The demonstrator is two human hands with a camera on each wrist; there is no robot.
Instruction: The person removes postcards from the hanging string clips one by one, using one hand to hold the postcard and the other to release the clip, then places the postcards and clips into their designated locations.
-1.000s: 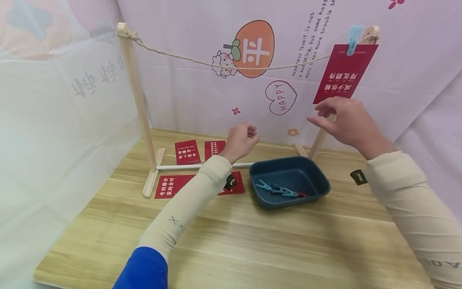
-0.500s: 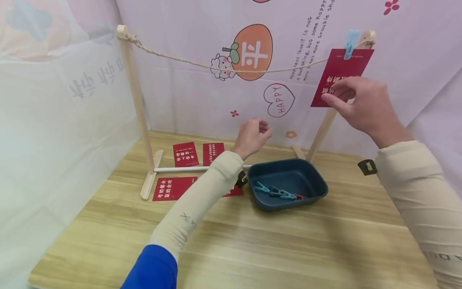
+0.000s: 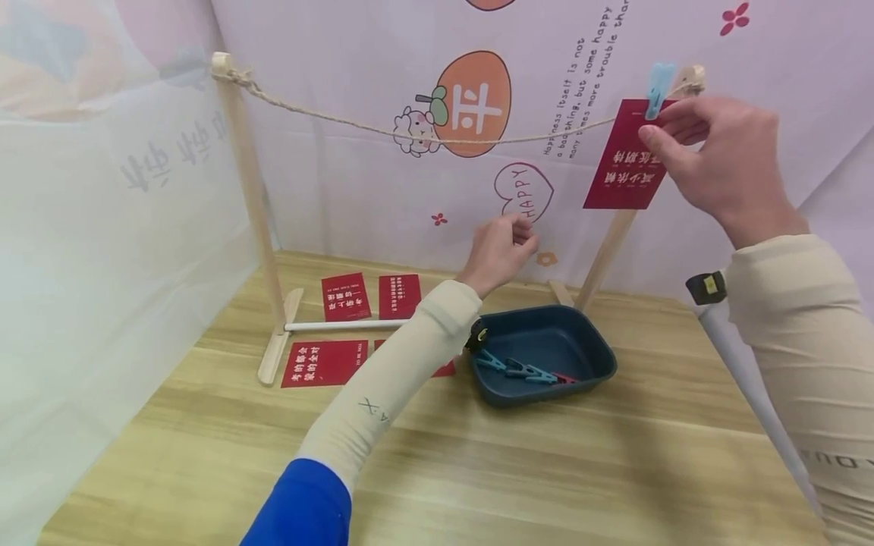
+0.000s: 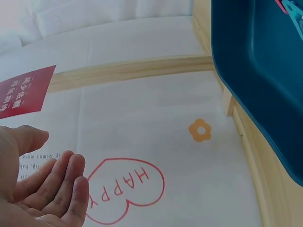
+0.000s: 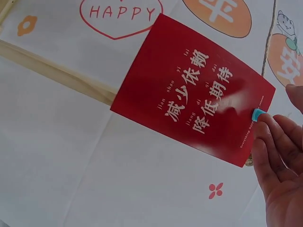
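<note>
A red card (image 3: 624, 163) with white Chinese characters hangs from the twine (image 3: 382, 130), held by a light-blue clothespin (image 3: 658, 87) near the right post. My right hand (image 3: 734, 155) is raised in front of the card's upper right part, its fingertips right at the lower end of the clothespin. In the right wrist view, the thumb stands apart from the fingers, and the blue tip of the clothespin shows beside the fingertips. My left hand (image 3: 501, 250) hovers behind the blue basin, fingers loosely bent, holding nothing; the left wrist view shows its palm (image 4: 42, 198) bare.
A dark-blue basin (image 3: 604, 364) on the wooden table holds several clothespins (image 3: 532, 371). Red cards (image 3: 324, 362) lie on both sides of the white rod (image 3: 341, 326) at left, one partly behind my left sleeve. Wooden posts (image 3: 249, 189) carry the twine before a printed cloth backdrop.
My right hand has risen from below the card's bottom edge to the clothespin. The left hand has drifted right above the basin's back edge. The card still hangs on the twine.
</note>
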